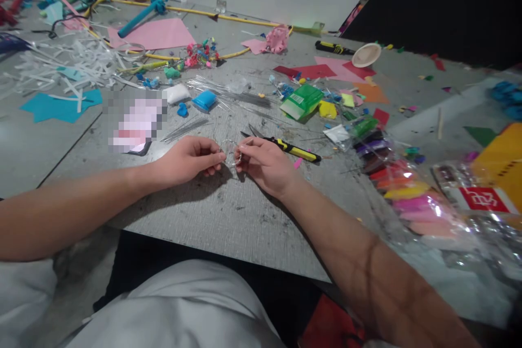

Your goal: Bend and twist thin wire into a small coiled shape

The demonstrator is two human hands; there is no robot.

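Observation:
Between my hands, just above the table's front part, is a small ring of thin silvery wire (230, 162). My left hand (191, 159) pinches its left side between thumb and fingertips. My right hand (265, 163) pinches its right side, where the wire looks twisted or beaded; the detail is too small to make out. Right behind my right hand lies a pair of scissors (255, 131), partly hidden, beside a yellow and black cutter (299, 151). Loose straight wires (185, 129) rest on the table beyond my left hand.
A phone (138, 122) lies left of my hands. Blue clay (204, 100) and a green packet (302, 102) are further back. Bags of coloured clay (411, 190) fill the right side. White paper strips (81, 60) heap at the left, near pink paper (153, 35).

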